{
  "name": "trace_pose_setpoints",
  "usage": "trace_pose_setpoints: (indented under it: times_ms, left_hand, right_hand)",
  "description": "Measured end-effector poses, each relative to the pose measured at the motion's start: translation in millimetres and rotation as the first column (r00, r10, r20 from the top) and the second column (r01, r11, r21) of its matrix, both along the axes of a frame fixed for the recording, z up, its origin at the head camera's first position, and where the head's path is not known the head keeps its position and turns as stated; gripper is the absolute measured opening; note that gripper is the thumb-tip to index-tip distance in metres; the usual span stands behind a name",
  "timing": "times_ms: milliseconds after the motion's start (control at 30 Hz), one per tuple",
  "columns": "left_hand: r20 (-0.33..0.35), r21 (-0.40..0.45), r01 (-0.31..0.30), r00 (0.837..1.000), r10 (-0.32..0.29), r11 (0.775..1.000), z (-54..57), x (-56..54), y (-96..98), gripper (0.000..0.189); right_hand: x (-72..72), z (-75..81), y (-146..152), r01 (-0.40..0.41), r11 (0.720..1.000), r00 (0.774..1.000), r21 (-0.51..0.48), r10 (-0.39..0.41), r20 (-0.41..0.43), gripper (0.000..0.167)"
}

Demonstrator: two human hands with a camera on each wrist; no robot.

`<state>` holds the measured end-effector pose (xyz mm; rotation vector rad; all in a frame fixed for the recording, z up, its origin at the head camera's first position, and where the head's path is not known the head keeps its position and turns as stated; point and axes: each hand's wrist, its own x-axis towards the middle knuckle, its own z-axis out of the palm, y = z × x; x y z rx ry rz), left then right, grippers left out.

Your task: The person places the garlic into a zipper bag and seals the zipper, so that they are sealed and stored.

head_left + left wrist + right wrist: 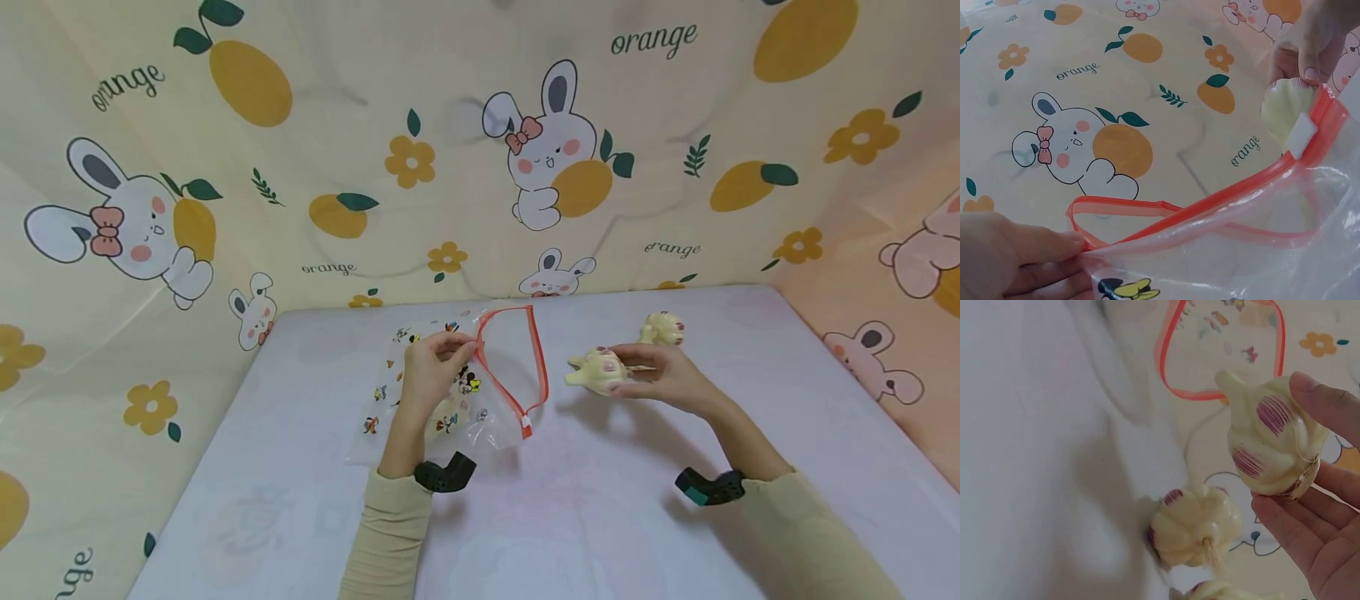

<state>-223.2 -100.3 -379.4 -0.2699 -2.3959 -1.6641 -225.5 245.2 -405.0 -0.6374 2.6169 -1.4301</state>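
Observation:
My left hand point(427, 375) pinches the red rim of a clear zip bag point(491, 421) printed with cartoon figures. The bag's mouth gapes toward the right, and its white slider point(1302, 136) sits along the red zipper point(538, 354). A pale yellowish shape shows dimly through the plastic. To the right of the mouth, my right hand point(667, 379) holds a garlic bulb point(597, 372) between thumb and fingers, stem pointing left toward the bag. This bulb has purple streaks and stringy roots point(1304, 481) in the right wrist view.
Behind my right hand another garlic bulb point(663, 327) lies on the white table point(292, 500). The right wrist view shows a bulb point(1194, 525) and part of a further one point(1225, 591) at the bottom edge. A printed cloth point(450, 133) rises behind and at both sides.

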Motion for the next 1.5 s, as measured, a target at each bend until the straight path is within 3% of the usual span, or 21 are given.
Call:
trace_pose_setpoints:
  times_ms: [1500]
  left_hand:
    - [-0.010, -0.018, 0.020, 1.000, -0.020, 1.000, -1.2, -0.6, 0.0, 0.014]
  right_hand:
    - [-2.9, -9.8, -61.2, 0.004, 0.998, 1.000, -0.062, -0.004, -0.007, 0.055]
